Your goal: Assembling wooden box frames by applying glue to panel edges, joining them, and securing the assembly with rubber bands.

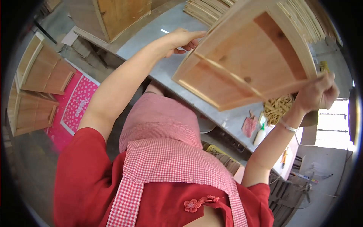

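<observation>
A shallow, open wooden box point(234, 60) is tilted above the grey worktable. A thin wooden strip point(230, 73) runs across its inside, and a darker band shows along one inner side. My left hand point(184, 41) grips the box's left edge, fingers curled behind it. On the opposite side, my right hand point(319, 92) is closed at the box's right corner; a silvery bangle circles that wrist. Below the corner lie a heap of small wood pieces point(279, 108), a pink cloth point(249, 125) and a white glue bottle with a green tip point(260, 134).
Stacks of thin wooden panels point(210, 10) lie along the worktable's point(149, 32) far side. A large wooden cabinet point(123, 17) stands at the far left. More wooden boxes point(45, 72) rest near a pink patterned mat point(77, 100) on the left. A fan point(303, 196) is at the lower right.
</observation>
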Demonstrator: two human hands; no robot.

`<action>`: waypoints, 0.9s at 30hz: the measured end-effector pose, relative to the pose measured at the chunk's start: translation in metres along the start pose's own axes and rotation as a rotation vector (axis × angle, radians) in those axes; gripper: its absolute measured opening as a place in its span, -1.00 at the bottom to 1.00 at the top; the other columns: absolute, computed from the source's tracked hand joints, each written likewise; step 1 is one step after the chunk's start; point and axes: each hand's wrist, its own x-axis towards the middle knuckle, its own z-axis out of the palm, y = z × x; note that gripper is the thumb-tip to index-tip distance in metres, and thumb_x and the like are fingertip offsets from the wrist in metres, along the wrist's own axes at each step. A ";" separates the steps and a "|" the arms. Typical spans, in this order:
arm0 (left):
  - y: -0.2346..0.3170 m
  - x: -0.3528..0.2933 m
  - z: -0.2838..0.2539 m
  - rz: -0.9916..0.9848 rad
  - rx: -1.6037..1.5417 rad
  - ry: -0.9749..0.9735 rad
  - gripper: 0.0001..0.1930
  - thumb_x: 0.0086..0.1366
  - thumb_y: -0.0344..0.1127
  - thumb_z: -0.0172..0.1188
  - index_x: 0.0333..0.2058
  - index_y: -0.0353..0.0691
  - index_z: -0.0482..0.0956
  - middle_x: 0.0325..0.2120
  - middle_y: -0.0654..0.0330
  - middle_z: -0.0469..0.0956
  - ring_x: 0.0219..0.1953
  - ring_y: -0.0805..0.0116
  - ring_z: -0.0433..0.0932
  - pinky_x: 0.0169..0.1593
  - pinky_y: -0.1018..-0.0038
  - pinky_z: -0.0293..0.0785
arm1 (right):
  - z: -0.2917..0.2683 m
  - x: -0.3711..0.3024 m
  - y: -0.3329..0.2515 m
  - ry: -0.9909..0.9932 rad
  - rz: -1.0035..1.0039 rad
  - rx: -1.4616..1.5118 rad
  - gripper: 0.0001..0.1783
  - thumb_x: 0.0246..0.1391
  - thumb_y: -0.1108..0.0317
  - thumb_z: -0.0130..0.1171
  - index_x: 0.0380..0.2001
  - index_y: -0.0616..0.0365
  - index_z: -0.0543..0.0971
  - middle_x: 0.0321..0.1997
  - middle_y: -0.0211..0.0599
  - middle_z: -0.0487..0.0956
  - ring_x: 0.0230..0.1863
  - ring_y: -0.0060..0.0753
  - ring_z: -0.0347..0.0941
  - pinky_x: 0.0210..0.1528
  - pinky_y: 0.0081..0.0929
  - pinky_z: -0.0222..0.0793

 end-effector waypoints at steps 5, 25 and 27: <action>0.005 -0.029 0.011 0.292 0.069 0.075 -0.73 0.21 -0.10 0.26 -0.44 -0.21 0.67 -0.47 0.26 0.56 -0.30 0.51 0.46 -0.14 0.37 0.36 | 0.007 0.001 0.002 0.008 -0.094 0.169 -0.71 0.24 0.42 0.25 -0.57 0.22 0.48 -0.57 -0.48 0.49 -0.51 -0.71 0.30 -0.47 -0.69 0.25; 0.152 -0.112 0.032 1.681 0.473 0.530 -0.69 0.27 -0.38 0.26 -0.01 -0.29 0.60 0.00 0.05 0.60 0.06 0.11 0.55 0.13 0.33 0.47 | -0.006 0.012 -0.016 -0.040 -0.126 0.012 -0.76 0.13 0.47 0.30 -0.54 0.23 0.46 -0.49 -0.28 0.49 -0.45 -0.42 0.42 -0.36 -0.50 0.36; 0.163 -0.111 0.035 1.735 0.536 0.509 -0.71 0.21 -0.42 0.30 -0.08 -0.28 0.63 -0.11 0.07 0.65 0.05 0.09 0.56 0.11 0.30 0.48 | -0.006 0.014 -0.016 -0.049 -0.121 0.029 -0.77 0.12 0.50 0.29 -0.54 0.22 0.45 -0.47 -0.28 0.52 -0.44 -0.39 0.43 -0.35 -0.49 0.35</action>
